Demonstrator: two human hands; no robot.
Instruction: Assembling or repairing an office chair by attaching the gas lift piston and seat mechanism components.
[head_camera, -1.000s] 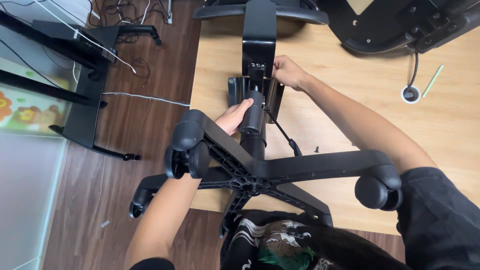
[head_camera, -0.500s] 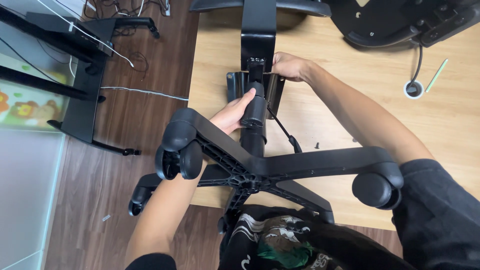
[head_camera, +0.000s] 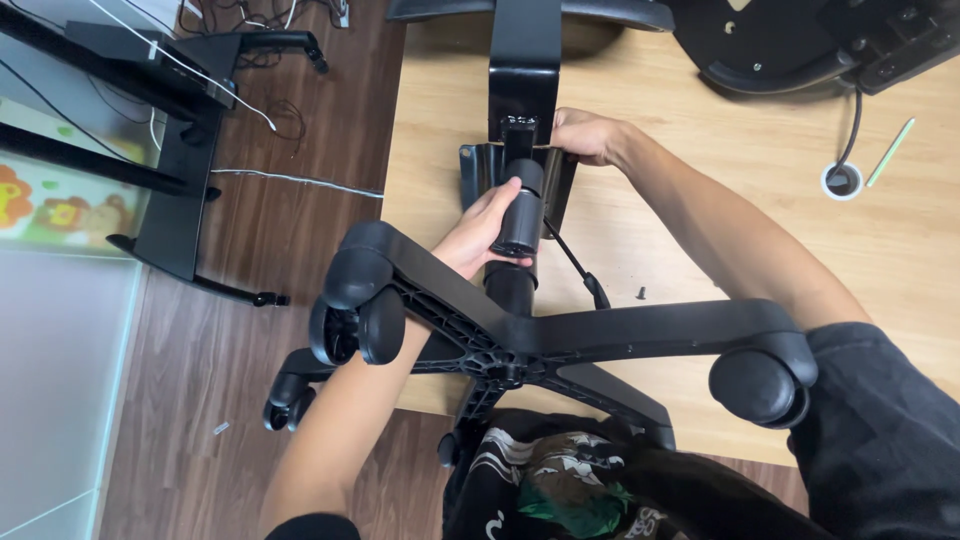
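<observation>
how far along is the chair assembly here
Done: the casters are on the star base, and the gas cylinder sits in its hub. In hand: the left hand grips the cylinder while the right hand steadies the seat mechanism plate at its top. Left: whether they have joined is hidden; a loose screw lies on the wooden tabletop.

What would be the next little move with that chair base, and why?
Probably easing the black gas cylinder forward into the mounting plate. The left hand grips the cylinder, its tip sits right at the plate, and the right hand steadies the plate on the wooden table, so the parts look lined up.
</observation>
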